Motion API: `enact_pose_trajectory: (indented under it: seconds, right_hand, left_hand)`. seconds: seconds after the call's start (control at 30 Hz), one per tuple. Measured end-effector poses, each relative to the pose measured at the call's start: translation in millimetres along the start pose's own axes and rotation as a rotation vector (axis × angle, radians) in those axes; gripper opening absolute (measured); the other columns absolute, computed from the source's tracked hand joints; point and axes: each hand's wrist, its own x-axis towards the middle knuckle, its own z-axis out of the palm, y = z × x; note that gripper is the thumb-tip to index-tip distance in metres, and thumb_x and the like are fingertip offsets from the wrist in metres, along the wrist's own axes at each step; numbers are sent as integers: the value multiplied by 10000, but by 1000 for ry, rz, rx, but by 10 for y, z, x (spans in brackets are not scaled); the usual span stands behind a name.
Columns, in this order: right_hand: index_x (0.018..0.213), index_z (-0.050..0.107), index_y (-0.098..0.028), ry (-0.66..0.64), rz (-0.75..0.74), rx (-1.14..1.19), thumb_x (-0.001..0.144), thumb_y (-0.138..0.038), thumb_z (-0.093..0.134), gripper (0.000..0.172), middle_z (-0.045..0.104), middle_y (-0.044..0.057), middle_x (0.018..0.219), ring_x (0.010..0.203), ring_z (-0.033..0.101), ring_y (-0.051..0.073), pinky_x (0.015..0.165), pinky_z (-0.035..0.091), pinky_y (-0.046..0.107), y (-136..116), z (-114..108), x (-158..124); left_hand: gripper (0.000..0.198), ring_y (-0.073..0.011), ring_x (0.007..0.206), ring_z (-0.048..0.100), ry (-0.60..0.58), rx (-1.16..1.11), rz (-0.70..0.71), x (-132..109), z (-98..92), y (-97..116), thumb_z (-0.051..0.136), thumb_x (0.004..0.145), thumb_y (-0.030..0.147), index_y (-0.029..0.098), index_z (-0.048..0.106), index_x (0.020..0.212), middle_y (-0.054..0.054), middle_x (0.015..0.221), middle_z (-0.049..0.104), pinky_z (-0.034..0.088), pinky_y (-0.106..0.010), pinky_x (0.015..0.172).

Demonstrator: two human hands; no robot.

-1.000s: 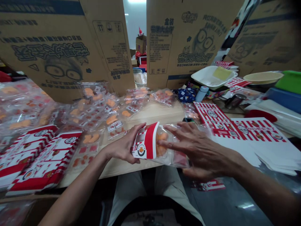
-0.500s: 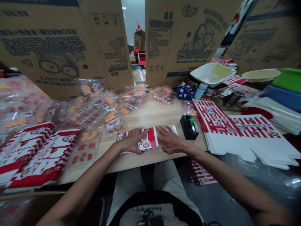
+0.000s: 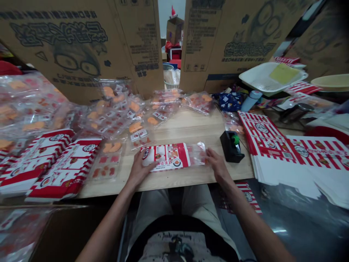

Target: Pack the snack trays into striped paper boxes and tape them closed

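Note:
A flat red-and-white printed paper box (image 3: 170,157) lies across the bench in front of me. Out of its right end sticks a clear plastic candy pack (image 3: 196,153). My left hand (image 3: 139,170) grips the box's left end, the thumb along the near side and the fingers behind. At the other end, the fingertips of my right hand (image 3: 217,165) are closed at the outer edge of the pack; the thumb is hard to make out. Just beyond that hand stands a black tape dispenser (image 3: 231,147) with a green core.
Clear candy packs (image 3: 109,116) are heaped at the back and left. Filled-looking printed boxes (image 3: 64,167) are stacked at left, flat printed sheets (image 3: 272,153) at right. Tall cardboard cartons (image 3: 81,47) wall the back. A white basket (image 3: 261,82) and a light-blue bottle (image 3: 251,100) stand behind right.
My hands have moved apart from over the box to its two ends, uncovering its printed face and the protruding pack. The view has shifted, so the scene sits differently.

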Motion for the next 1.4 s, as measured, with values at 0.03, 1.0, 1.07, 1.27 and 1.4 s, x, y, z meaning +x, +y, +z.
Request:
enact_pose_trajectory:
  seconds: [0.03,1.0,1.07,1.27,1.4]
  right_hand:
    - [1172,682,-192,-59,-2,41,706,-420,638,521,724,115,1219,1181,645,335,1005,512,459,-44,120,-43]
    - [1031,763,-167,-370,336,637,689,-219,686,355,788,92,1054,911,739,227,750,583,316,-240,200,33]
    - [998,762,-163,-396,396,661,707,-269,685,318,791,97,992,829,737,232,718,588,337,-241,254,-15]
    - [835,768,-166,-111,226,508,562,-223,788,279,768,46,791,655,680,187,551,511,253,-205,273,-62]
    - [861,790,-163,-49,196,442,499,-185,781,363,784,60,855,728,699,200,609,530,264,-172,194,-82]
  left_hand:
    - [875,-337,1467,381,-20,-32,-13,-9,52,-10,821,703,537,181,508,1438,-165,1559,398,296,-465,1229]
    - [1063,-377,1582,37,-269,-142,118,-149,49,-239,899,619,558,227,432,1515,-128,1710,12,156,-522,1282]
    - [1058,-373,1581,66,-261,-138,142,-144,78,-270,894,625,565,220,433,1512,-141,1704,35,159,-517,1282]
    - [1009,-375,1572,125,-244,-140,162,-155,49,-319,843,694,573,187,412,1521,-191,1659,215,150,-547,1276]
    - [1123,-368,1583,20,-205,-171,163,-190,90,-260,855,685,567,245,275,1591,-148,1705,86,108,-558,1277]
